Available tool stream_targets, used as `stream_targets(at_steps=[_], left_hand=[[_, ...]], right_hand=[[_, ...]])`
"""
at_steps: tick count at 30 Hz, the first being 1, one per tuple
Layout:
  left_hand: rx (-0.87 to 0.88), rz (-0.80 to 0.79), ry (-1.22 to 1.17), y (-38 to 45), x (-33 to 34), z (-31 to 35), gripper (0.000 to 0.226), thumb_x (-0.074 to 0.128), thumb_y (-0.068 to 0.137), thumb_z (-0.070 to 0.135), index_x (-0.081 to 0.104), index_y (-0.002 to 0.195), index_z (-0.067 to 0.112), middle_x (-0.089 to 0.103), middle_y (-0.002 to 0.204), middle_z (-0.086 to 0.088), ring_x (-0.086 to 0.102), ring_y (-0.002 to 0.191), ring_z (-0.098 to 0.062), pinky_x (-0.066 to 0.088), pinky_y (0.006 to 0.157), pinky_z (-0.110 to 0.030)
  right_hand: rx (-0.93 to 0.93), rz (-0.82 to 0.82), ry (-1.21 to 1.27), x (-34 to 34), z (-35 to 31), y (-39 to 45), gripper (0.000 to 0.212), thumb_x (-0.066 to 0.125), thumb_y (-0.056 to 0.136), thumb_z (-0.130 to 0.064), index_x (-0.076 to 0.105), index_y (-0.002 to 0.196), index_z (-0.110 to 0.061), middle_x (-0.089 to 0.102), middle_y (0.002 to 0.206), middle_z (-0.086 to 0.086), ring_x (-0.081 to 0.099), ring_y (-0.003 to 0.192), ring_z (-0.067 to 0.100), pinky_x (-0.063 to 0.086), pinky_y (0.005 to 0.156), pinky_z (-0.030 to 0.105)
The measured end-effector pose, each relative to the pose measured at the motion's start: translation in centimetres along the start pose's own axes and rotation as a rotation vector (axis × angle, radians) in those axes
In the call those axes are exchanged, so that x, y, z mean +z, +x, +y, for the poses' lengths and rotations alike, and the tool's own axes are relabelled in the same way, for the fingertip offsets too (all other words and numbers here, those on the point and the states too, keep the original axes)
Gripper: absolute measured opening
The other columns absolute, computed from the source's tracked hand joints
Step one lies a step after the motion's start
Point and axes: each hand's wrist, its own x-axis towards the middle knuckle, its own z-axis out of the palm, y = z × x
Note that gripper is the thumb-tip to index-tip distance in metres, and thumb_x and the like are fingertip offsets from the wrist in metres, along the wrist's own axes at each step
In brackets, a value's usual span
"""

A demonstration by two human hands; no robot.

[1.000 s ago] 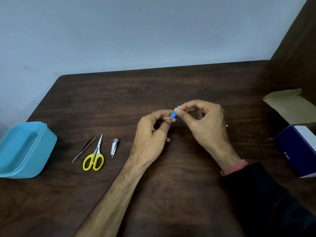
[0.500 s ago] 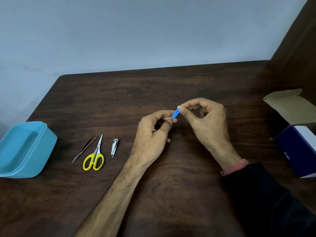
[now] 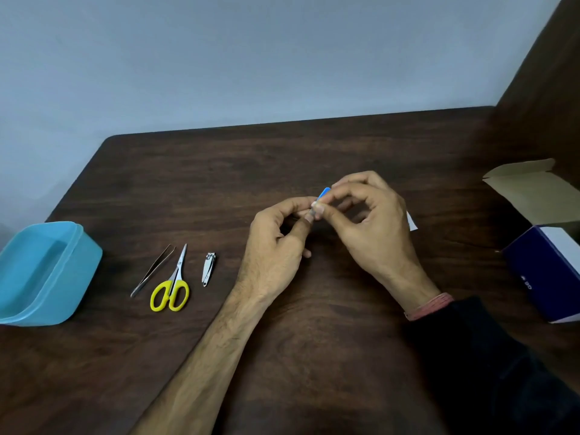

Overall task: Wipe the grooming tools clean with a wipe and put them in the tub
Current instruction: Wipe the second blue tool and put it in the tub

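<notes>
Over the middle of the dark wooden table, my left hand [image 3: 276, 243] and my right hand [image 3: 367, 224] meet and together pinch a small blue wipe sachet [image 3: 323, 194] between thumbs and forefingers. On the table to the left lie metal tweezers [image 3: 153, 270], yellow-handled scissors [image 3: 172, 285] and a silver nail clipper [image 3: 208, 268], side by side. At the far left stands the light blue tub [image 3: 44, 274], open, with nothing visible inside it.
An open navy and white cardboard box [image 3: 546, 265] with its flap raised sits at the right edge. A small white scrap [image 3: 411, 221] lies just behind my right hand. A dark wooden panel rises at the right, a pale wall behind the table [image 3: 314, 356].
My right hand's fingers slid along the blue sachet: first out to its far tip, now back down toward my left thumb. Tools and tub have not moved.
</notes>
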Motion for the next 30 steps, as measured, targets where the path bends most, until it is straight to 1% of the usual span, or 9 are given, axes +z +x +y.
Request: stream_targets(at_steps=[3,7,11,14,18,21,25,28,30], left_hand=[[0.0,0.004,-0.006,0.0,0.1,-0.1,0.025,0.066,0.11,0.009,0.083,0.119,0.024,0.082,0.104,0.007,0.073,0.092,-0.004,0.06,0.061,-0.028],[0.005,0.007,-0.016,0.0,0.0,0.1,0.028,0.064,0.11,0.007,0.083,0.119,0.025,0.082,0.105,0.01,0.075,0.093,-0.002,0.06,0.06,-0.026],[0.001,0.0,-0.013,0.0,0.1,0.0,0.024,0.067,0.11,0.01,0.083,0.118,0.025,0.081,0.102,0.008,0.074,0.093,-0.003,0.061,0.061,-0.028],[0.005,0.008,-0.012,-0.1,0.1,0.1,0.028,0.065,0.11,0.008,0.083,0.116,0.028,0.081,0.101,0.012,0.075,0.092,-0.002,0.059,0.06,-0.025],[0.002,-0.005,0.01,0.0,0.1,-0.1,0.025,0.067,0.11,0.01,0.084,0.117,0.026,0.081,0.102,0.007,0.072,0.088,-0.001,0.06,0.062,-0.027],[0.003,0.004,0.002,0.0,0.1,-0.1,0.026,0.066,0.11,0.009,0.084,0.118,0.026,0.081,0.104,0.009,0.073,0.09,-0.003,0.06,0.062,-0.027],[-0.011,-0.015,0.014,0.0,0.1,-0.2,0.025,0.066,0.11,0.01,0.083,0.12,0.025,0.081,0.102,0.007,0.072,0.09,-0.003,0.061,0.063,-0.027],[-0.016,-0.006,0.006,0.0,0.0,-0.2,0.026,0.065,0.11,0.009,0.083,0.119,0.026,0.082,0.105,0.007,0.075,0.093,-0.005,0.061,0.063,-0.027],[-0.012,-0.007,0.016,0.1,0.0,-0.1,0.027,0.065,0.11,0.009,0.083,0.119,0.027,0.082,0.104,0.007,0.075,0.092,-0.006,0.061,0.063,-0.027]], right_hand=[[0.007,0.001,0.017,-0.2,-0.2,-0.1,0.012,0.091,0.088,-0.01,0.083,0.089,-0.019,0.077,0.11,-0.009,0.078,0.086,0.006,0.049,0.067,0.01],[-0.034,-0.026,-0.025,0.1,-0.1,-0.2,0.013,0.091,0.087,-0.014,0.085,0.092,-0.025,0.075,0.119,-0.012,0.076,0.104,0.008,0.059,0.062,0.028],[-0.042,0.024,-0.046,-0.2,0.2,0.1,0.012,0.092,0.087,-0.017,0.086,0.092,-0.026,0.074,0.12,-0.012,0.072,0.112,0.012,0.059,0.065,0.023],[-0.073,-0.026,-0.038,0.0,0.4,0.0,0.013,0.092,0.086,-0.018,0.086,0.092,-0.027,0.071,0.121,-0.013,0.069,0.115,0.017,0.062,0.068,0.032],[-0.023,0.036,-0.042,-0.3,0.7,0.3,0.012,0.094,0.084,-0.026,0.086,0.091,-0.032,0.068,0.116,-0.012,0.069,0.113,0.017,0.063,0.072,0.04],[-0.046,-0.013,-0.045,0.0,0.6,0.0,0.012,0.094,0.084,-0.026,0.086,0.091,-0.032,0.069,0.115,-0.012,0.067,0.116,0.018,0.062,0.074,0.04],[0.012,0.042,-0.036,-0.3,0.6,0.3,0.011,0.094,0.085,-0.026,0.086,0.09,-0.031,0.073,0.115,-0.014,0.069,0.114,0.014,0.062,0.075,0.039],[-0.029,-0.028,-0.052,-0.1,0.3,-0.1,0.012,0.095,0.084,-0.025,0.086,0.09,-0.03,0.067,0.12,-0.012,0.066,0.116,0.013,0.06,0.08,0.032],[-0.017,0.002,-0.062,-0.3,0.1,0.1,0.013,0.096,0.083,-0.028,0.085,0.089,-0.033,0.061,0.123,-0.009,0.064,0.116,0.012,0.059,0.08,0.029]])
